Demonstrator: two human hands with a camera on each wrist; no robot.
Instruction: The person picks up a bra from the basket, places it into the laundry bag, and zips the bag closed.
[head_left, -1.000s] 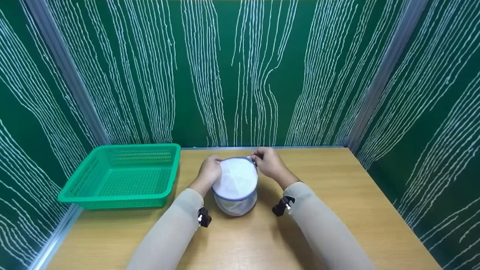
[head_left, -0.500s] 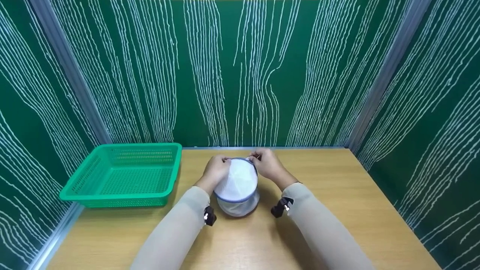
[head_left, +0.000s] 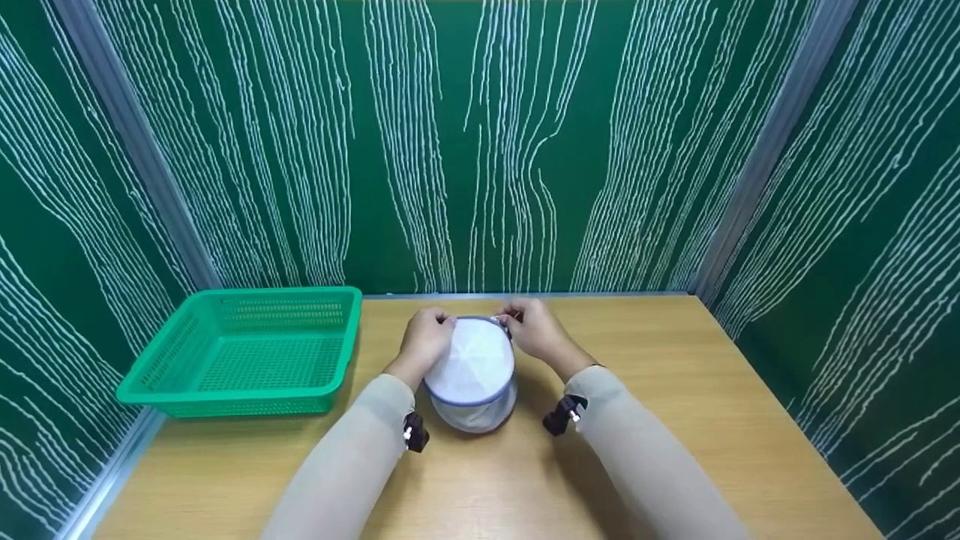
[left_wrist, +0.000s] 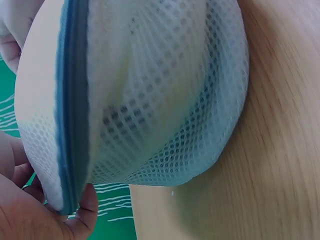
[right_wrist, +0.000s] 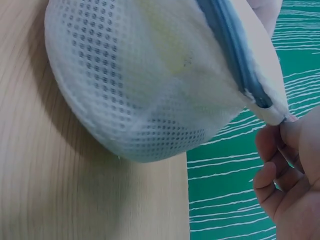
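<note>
A round white mesh laundry bag [head_left: 471, 364] with a blue zipper band [left_wrist: 72, 105] around its top stands on the table, its lid tilted up at the far side. In the head view, my left hand [head_left: 426, 341] pinches the far-left rim; the left wrist view shows thumb and fingers on either side of the blue band. At the far-right rim, my right hand [head_left: 536, 330] pinches the bag's edge at the zipper's end [right_wrist: 262, 102]. Whether it holds the zipper pull is hidden by the fingers. Something faintly yellow [right_wrist: 167, 45] shows through the mesh.
A green plastic basket [head_left: 247, 397] with slotted sides stands left of the bag on the wooden table [head_left: 660, 420]. Green panels [head_left: 667, 150] with white wavy lines rise at the back and both sides. Each sleeve carries a small black camera [head_left: 564, 415].
My left hand has slid a little to the right along the rim, then slightly back left. The bag shifts and tilts slightly with it. My right hand stays at nearly the same spot.
</note>
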